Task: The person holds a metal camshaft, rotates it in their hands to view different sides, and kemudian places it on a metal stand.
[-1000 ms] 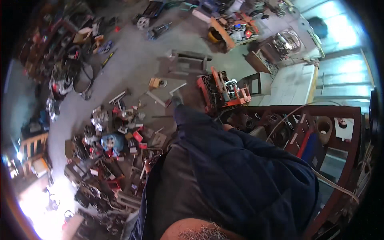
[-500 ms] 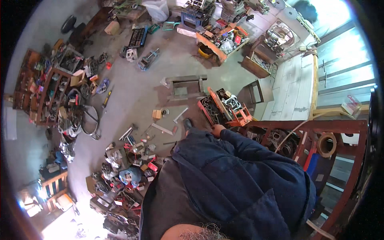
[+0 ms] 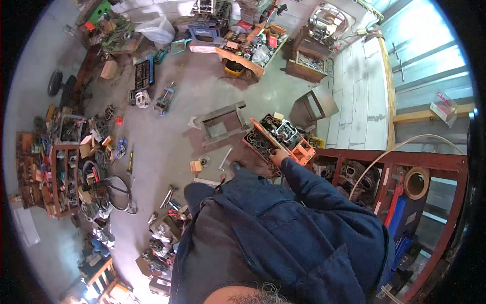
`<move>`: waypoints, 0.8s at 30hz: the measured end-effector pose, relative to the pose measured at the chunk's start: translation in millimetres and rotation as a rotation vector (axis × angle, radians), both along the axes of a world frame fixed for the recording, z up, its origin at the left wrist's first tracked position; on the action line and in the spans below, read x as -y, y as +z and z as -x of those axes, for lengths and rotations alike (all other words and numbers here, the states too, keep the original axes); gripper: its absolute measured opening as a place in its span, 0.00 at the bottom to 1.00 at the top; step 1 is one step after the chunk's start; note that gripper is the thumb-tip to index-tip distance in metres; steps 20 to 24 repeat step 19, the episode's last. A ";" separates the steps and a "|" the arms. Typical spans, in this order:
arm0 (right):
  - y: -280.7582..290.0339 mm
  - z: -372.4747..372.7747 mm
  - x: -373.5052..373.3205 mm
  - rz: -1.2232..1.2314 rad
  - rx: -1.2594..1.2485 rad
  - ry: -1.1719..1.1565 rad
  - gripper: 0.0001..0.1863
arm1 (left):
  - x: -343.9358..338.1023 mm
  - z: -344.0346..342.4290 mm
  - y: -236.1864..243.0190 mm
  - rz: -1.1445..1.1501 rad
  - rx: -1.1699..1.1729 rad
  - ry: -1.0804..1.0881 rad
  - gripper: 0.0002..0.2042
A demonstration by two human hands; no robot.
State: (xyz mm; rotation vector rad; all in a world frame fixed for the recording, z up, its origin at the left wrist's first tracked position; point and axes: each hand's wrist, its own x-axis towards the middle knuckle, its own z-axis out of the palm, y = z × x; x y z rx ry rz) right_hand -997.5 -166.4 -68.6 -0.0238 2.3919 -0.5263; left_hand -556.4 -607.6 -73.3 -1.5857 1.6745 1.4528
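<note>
My right hand reaches forward from a dark blue sleeve. It rests at the near side of an open orange tool box, against or just over its edge. The fingers are small and partly hidden, so their grip does not show. Dark ring-shaped gaskets fill the left part of the box. A pale metal gasket or frame lies in the right part, beside a small light wooden block. My left hand is out of sight.
A grey metal frame stands beyond my feet. Close on my right is a brown shelf with engine parts. A hammer, a cardboard box and several tools lie on the floor. Parts crowd the left wall's wooden rack.
My view has turned, shifting the room leftward. My right hand has moved forward from the box's near edge, and more of it shows. My left leg now shows bent beside me.
</note>
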 end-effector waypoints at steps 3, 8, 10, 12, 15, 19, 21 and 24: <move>-33.9 -24.2 -19.7 0.057 0.089 -0.151 0.21 | 37.9 38.9 5.0 0.008 -0.002 -0.076 0.17; -158.5 -119.5 -95.3 -0.218 -0.006 0.483 0.12 | 80.1 92.6 9.5 -0.058 -0.011 -0.135 0.18; -176.1 -150.8 -77.6 -0.182 0.084 0.295 0.12 | 123.6 122.3 -1.1 -0.042 -0.023 -0.189 0.18; -164.9 -159.8 -41.9 -0.250 0.115 0.126 0.12 | 164.7 147.2 -5.1 -0.024 -0.029 -0.234 0.19; -161.8 -171.1 -25.9 -0.256 -0.020 0.452 0.13 | 227.1 187.8 -14.0 -0.047 -0.022 -0.331 0.19; -199.9 -186.8 24.2 0.346 0.361 -1.227 0.15 | 324.8 235.7 -30.2 -0.122 0.005 -0.445 0.20; -199.9 -186.8 24.2 0.346 0.361 -1.227 0.15 | 324.8 235.7 -30.2 -0.122 0.005 -0.445 0.20; -199.9 -186.8 24.2 0.346 0.361 -1.227 0.15 | 324.8 235.7 -30.2 -0.122 0.005 -0.445 0.20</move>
